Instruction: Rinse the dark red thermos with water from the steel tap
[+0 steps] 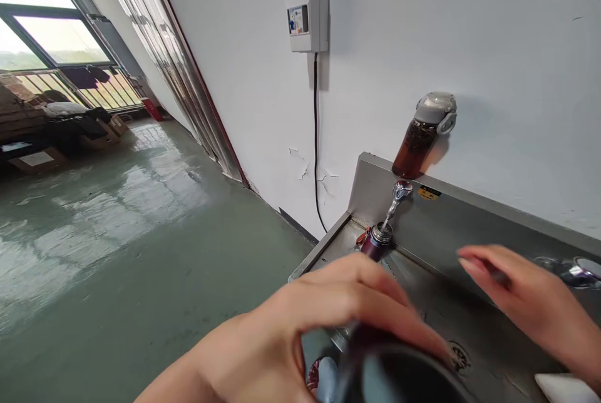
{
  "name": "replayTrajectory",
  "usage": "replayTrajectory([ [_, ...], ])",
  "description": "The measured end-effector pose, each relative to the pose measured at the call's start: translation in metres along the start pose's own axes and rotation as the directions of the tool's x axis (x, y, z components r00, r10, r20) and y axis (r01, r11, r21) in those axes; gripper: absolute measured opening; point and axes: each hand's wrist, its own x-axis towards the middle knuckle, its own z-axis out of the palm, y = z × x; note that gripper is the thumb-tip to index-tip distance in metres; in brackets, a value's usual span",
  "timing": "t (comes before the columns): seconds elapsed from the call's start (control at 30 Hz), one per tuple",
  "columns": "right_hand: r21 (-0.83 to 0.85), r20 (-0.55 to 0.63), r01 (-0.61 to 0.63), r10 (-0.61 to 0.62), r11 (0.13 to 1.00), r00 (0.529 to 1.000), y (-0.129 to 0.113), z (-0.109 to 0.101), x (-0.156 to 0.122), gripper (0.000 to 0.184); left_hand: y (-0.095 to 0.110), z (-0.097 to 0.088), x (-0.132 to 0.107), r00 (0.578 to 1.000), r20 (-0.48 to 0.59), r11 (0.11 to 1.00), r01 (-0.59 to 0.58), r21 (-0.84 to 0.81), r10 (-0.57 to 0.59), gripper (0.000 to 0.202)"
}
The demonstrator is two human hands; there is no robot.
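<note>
My left hand (300, 328) is low in the middle, with its fingers wrapped over the rim of a dark round cup (404, 378) that it holds above a steel sink (469, 228). Over the basin on the right, my right hand (526, 296) reaches left with fingers stretched out and slightly blurred; I see nothing in it. Beyond my hands a small purple flask (375, 241) stands under a chrome tap (398, 195). A brown bottle with a grey lid (421, 137) rests on the sink's back ledge, against the wall.
A drain (458, 357) lies in the basin near my fingers. Another chrome tap (580, 271) shows at the right edge, and a white object (566, 388) at the bottom right. A grey wall box (307, 15) has a black cable hanging from it. Green floor (117, 234) stretches left towards boxes and a window.
</note>
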Motion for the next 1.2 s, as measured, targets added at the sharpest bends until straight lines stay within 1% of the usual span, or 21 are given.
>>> replayTrajectory([
  [0.03,0.002,0.082,-0.019,0.019,1.0,0.996,-0.008,0.006,0.021,0.03,-0.005,-0.008,0.0,0.996,0.083,1.0,0.011,0.017,-0.012,0.057],
  [0.07,-0.048,0.129,-0.054,0.059,0.997,0.99,-0.016,0.012,0.044,0.028,-0.013,-0.017,-0.002,0.993,0.117,1.0,0.009,0.022,-0.012,0.06],
  [0.1,-0.086,0.131,-0.078,0.088,0.993,0.987,-0.024,0.019,0.067,0.027,-0.023,-0.025,-0.005,0.993,0.114,0.999,0.008,0.031,-0.012,0.065],
  [0.17,-0.157,0.144,-0.124,0.146,0.98,0.979,-0.036,0.032,0.107,0.033,-0.049,-0.044,-0.018,0.997,0.04,0.998,0.058,0.036,-0.059,0.071],
  [0.2,-0.202,0.16,-0.143,0.177,0.969,0.971,-0.041,0.039,0.122,0.037,-0.062,-0.053,-0.025,0.995,0.01,0.995,0.095,0.036,-0.095,0.073],
  [0.27,-0.293,0.192,-0.158,0.22,0.943,0.956,-0.045,0.049,0.142,0.038,-0.085,-0.069,-0.042,0.986,-0.057,0.986,0.161,0.038,-0.159,0.076],
  [0.33,-0.365,0.226,-0.142,0.235,0.92,0.945,-0.045,0.055,0.15,0.035,-0.102,-0.081,-0.058,0.968,-0.15,0.978,0.205,0.026,-0.199,0.081],
  [0.4,-0.416,0.254,-0.12,0.242,0.901,0.936,-0.043,0.057,0.153,0.034,-0.112,-0.088,-0.069,0.931,-0.274,0.969,0.248,-0.016,-0.243,0.085],
  [0.47,-0.463,0.265,-0.112,0.258,0.879,0.929,-0.044,0.057,0.154,0.038,-0.117,-0.089,-0.075,0.88,-0.371,0.954,0.291,-0.073,-0.297,0.088],
  [0.5,-0.485,0.258,-0.114,0.267,0.867,0.929,-0.045,0.058,0.155,0.04,-0.119,-0.089,-0.077,0.86,-0.397,0.946,0.308,-0.101,-0.322,0.089],
  [0.53,-0.504,0.244,-0.121,0.276,0.855,0.93,-0.047,0.059,0.156,0.043,-0.12,-0.089,-0.077,0.85,-0.403,0.94,0.317,-0.123,-0.339,0.09],
  [0.6,-0.528,0.206,-0.151,0.299,0.835,0.932,-0.051,0.062,0.156,0.047,-0.123,-0.089,-0.075,0.854,-0.388,0.938,0.31,-0.153,-0.346,0.09],
  [0.67,-0.535,0.16,-0.206,0.338,0.819,0.927,-0.057,0.065,0.156,0.05,-0.127,-0.092,-0.073,0.881,-0.334,0.941,0.294,-0.168,-0.335,0.089],
  [0.73,-0.528,0.114,-0.274,0.387,0.804,0.915,-0.061,0.069,0.155,0.052,-0.131,-0.096,-0.071,0.896,-0.302,0.943,0.281,-0.18,-0.325,0.087],
  [0.87,-0.489,0.033,-0.383,0.456,0.784,0.889,-0.068,0.075,0.155,0.052,-0.135,-0.098,-0.068,0.883,-0.335,0.938,0.267,-0.22,-0.33,0.09],
  [0.97,-0.44,-0.019,-0.442,0.484,0.782,0.875,-0.07,0.077,0.154,0.051,-0.137,-0.096,-0.065,0.893,-0.297,0.929,0.268,-0.255,-0.339,0.089],
  [1.03,-0.384,-0.047,-0.468,0.489,0.796,0.871,-0.069,0.078,0.15,0.054,-0.139,-0.095,-0.062,0.898,-0.266,0.92,0.275,-0.28,-0.349,0.087],
  [1.1,-0.294,-0.073,-0.479,0.481,0.827,0.874,-0.064,0.079,0.138,0.057,-0.139,-0.095,-0.059,0.9,-0.244,0.91,0.284,-0.302,-0.362,0.087],
  [1.17,-0.165,-0.112,-0.483,0.47,0.86,0.876,-0.055,0.085,0.118,0.055,-0.14,-0.095,-0.058,0.892,-0.256,0.906,0.288,-0.311,-0.372,0.088],
  [1.2,-0.089,-0.136,-0.483,0.47,0.871,0.872,-0.049,0.092,0.105,0.053,-0.14,-0.096,-0.057,0.884,-0.273,0.904,0.29,-0.314,-0.378,0.089],
])
